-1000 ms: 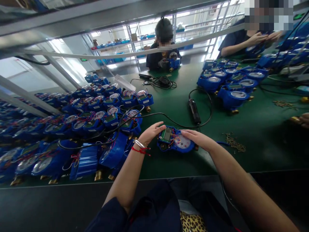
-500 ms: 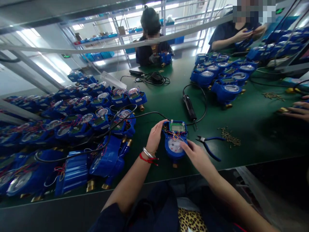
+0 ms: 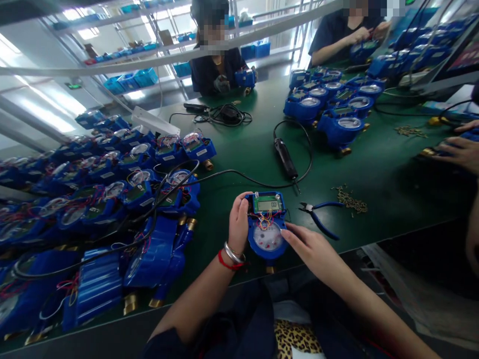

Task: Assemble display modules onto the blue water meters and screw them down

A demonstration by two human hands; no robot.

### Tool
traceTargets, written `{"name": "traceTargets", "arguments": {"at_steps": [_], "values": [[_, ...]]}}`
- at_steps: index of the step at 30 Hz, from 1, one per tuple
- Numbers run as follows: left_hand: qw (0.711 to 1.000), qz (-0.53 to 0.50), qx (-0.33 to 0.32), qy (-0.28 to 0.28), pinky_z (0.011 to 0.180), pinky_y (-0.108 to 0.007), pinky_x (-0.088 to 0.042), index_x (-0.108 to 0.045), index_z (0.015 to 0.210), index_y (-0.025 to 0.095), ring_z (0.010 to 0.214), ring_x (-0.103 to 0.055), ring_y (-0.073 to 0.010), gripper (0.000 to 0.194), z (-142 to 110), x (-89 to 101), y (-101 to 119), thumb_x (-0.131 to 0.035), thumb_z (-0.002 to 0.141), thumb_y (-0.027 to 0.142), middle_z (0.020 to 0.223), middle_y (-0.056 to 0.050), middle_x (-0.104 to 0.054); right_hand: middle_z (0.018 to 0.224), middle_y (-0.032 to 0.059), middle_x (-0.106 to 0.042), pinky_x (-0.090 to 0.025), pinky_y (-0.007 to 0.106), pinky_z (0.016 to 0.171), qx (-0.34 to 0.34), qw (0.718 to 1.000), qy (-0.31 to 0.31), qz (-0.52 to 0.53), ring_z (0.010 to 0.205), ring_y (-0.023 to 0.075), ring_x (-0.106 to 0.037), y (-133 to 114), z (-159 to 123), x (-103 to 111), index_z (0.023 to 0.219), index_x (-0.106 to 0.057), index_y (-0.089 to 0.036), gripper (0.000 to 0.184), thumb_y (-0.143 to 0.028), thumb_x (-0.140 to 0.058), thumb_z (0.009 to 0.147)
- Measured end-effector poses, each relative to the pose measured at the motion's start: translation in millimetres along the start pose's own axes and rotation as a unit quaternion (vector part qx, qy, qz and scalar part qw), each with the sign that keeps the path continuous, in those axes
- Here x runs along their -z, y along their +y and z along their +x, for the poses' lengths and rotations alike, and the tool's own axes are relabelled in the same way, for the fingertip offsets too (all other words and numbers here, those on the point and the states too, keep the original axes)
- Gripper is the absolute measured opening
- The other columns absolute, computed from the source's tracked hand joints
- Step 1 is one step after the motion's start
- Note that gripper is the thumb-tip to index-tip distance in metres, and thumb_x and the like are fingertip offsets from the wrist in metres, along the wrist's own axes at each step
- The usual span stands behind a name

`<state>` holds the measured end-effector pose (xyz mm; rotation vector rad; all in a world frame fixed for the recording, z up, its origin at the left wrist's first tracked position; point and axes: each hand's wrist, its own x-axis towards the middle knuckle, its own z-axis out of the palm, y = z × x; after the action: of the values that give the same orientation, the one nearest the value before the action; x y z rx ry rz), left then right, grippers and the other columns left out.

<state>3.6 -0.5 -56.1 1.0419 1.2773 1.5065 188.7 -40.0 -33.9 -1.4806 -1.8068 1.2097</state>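
A blue water meter (image 3: 268, 238) lies at the table's front edge, its round dial toward me and a green circuit board with a small display at its far end. Thin coloured wires cross between board and dial. My left hand (image 3: 238, 222) grips the meter's left side, thumb along the housing. On the right side my right hand (image 3: 305, 242) holds the meter by the dial's rim, its lower fingers hidden. Blue-handled cutters (image 3: 320, 215) rest right of the meter. Beyond them lies a black electric screwdriver (image 3: 286, 159) with its cable.
Many blue meters (image 3: 138, 189) crowd the left side, a black cable draped over them. Another group of meters (image 3: 337, 107) stands at the back right. Small screws (image 3: 351, 200) lie in a pile near the cutters. Co-workers sit across the table; another person's hands (image 3: 458, 149) show at right.
The meter sits slightly nearer to me, with both hands still on it. My right fingers have shifted from over the dial to its right rim. The whole view has turned a little.
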Motion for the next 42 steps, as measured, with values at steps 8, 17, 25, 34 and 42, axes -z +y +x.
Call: {"name": "traceTargets", "arguments": {"at_steps": [8, 17, 25, 34, 42], "values": [[1.0, 0.016, 0.007, -0.005, 0.084, -0.024, -0.049, -0.06, 0.108, 0.019, 0.095, -0.061, -0.0167, 0.026, -2, 1.9, -3, -0.045, 0.093, 0.034, 0.107, -0.006, -0.063, 0.106, 0.0055, -0.066, -0.05, 0.035, 0.082, 0.074, 0.984, 0.156, -0.038, 0.094, 0.0229, -0.062, -8, 27, 12, 0.102, -0.064, -0.025, 0.023, -0.038, -0.049, 0.091], [1.0, 0.023, 0.004, 0.006, 0.081, -0.026, -0.052, -0.06, 0.109, 0.019, 0.092, -0.062, -0.0158, 0.028, -2, 2.4, -6, -0.046, 0.092, 0.036, 0.107, -0.006, -0.064, 0.092, 0.0037, -0.064, -0.046, 0.03, 0.073, 0.066, 0.988, 0.138, 0.034, 0.082, 0.0172, -0.059, -5, 23, 5, 0.097, -0.061, -0.021, 0.017, -0.034, -0.051, 0.091], [0.999, 0.04, -0.01, 0.002, 0.083, -0.024, -0.051, -0.059, 0.109, 0.019, 0.094, -0.061, -0.0145, 0.026, -2, 3.1, -3, -0.045, 0.093, 0.033, 0.108, -0.005, -0.063, 0.084, 0.0033, -0.061, -0.044, 0.03, 0.072, 0.077, 0.988, 0.133, 0.002, 0.078, 0.0169, -0.057, -12, 31, 7, 0.084, -0.057, -0.019, 0.015, -0.034, -0.056, 0.089], [1.0, 0.022, 0.008, -0.014, 0.084, -0.027, -0.051, -0.058, 0.111, 0.02, 0.096, -0.062, -0.0165, 0.027, -1, 4.6, -7, -0.047, 0.092, 0.034, 0.11, -0.005, -0.063, 0.078, 0.0005, -0.056, -0.04, 0.028, 0.064, 0.072, 0.997, -0.002, 0.032, 0.071, 0.0149, -0.05, -12, 43, 29, 0.087, -0.057, -0.02, 0.023, -0.041, -0.048, 0.092], [0.996, 0.083, -0.022, -0.019, 0.099, -0.034, -0.044, -0.058, 0.115, 0.02, 0.111, -0.058, -0.0205, 0.029, 1, 8.9, -8, -0.05, 0.09, 0.032, 0.119, -0.006, -0.062, 0.075, -0.0004, -0.05, -0.035, 0.026, 0.057, 0.097, 0.995, 0.009, -0.001, 0.067, 0.0131, -0.044, -31, 46, 38, 0.086, -0.053, -0.02, 0.023, -0.042, -0.049, 0.092]]}}
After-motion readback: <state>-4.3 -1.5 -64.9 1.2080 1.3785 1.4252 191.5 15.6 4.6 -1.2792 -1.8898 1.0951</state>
